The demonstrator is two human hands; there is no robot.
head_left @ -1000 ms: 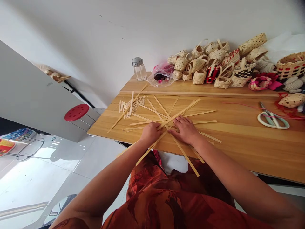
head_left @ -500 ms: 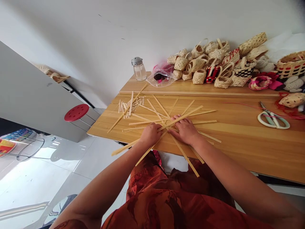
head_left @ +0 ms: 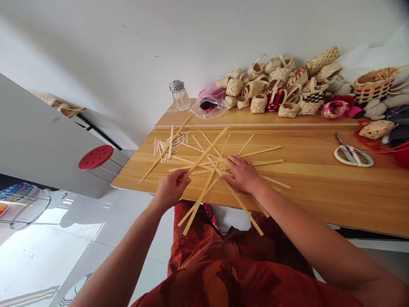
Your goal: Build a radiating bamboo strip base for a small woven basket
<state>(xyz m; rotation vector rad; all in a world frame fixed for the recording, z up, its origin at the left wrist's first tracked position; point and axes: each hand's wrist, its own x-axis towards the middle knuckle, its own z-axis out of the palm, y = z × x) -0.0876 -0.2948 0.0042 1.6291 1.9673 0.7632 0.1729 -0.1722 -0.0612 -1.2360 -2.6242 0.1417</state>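
Note:
Several flat, straw-coloured weaving strips (head_left: 244,202) cross in a star shape on the table, some ends overhanging its front edge. To the left of the crossing, my left hand (head_left: 172,187) pinches one weaving strip (head_left: 209,149) between thumb and fingers. That strip slants away to the upper right above the others. My right hand (head_left: 242,172) lies flat with fingers extended, pressing on the strips just right of their crossing. The crossing itself is partly covered by this hand.
Short strip offcuts (head_left: 169,145) lie at the table's left. Small woven baskets (head_left: 258,103) crowd the back, beside a bottle (head_left: 180,96) and a plastic bag (head_left: 209,106). White-handled scissors (head_left: 353,155) rest at the right. A red stool (head_left: 96,157) stands left of the table.
My left hand has moved left, away from the crossing, carrying a strip that lay slantwise under my fingers. The strip now points more steeply away from me. My right hand stays in place.

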